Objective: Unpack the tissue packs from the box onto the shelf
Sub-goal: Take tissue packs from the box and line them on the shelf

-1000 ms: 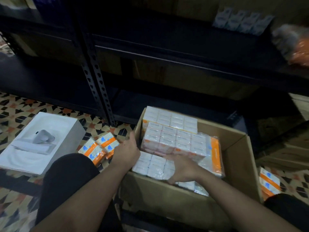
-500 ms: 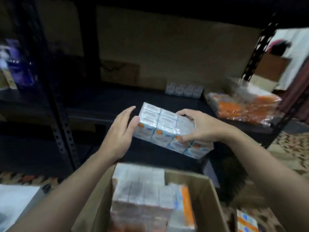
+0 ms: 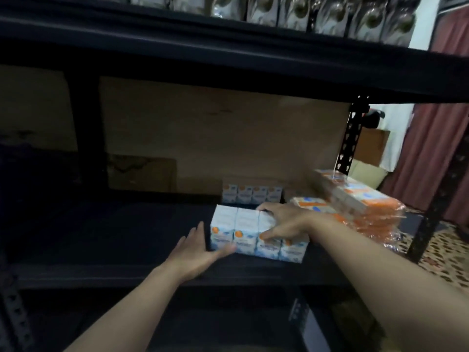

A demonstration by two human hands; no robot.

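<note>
The pack (image 3: 243,237) sits on the shelf (image 3: 127,232) near its front edge, the right hand (image 3: 286,223) curled over its top and the left hand (image 3: 200,252) pressing straight fingers against its end, so an uneven push could tip it off.

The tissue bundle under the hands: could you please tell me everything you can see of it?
The tissue bundle is a block of small packs. Four show side by side along its front, white and pale blue with an orange spot on each. It looks film-wrapped, though blur hides detail. It sits level on the dark shelf, near the front edge. The right hand grips it from above, thumb on the front face. The left hand lies flat against its left end.
</note>
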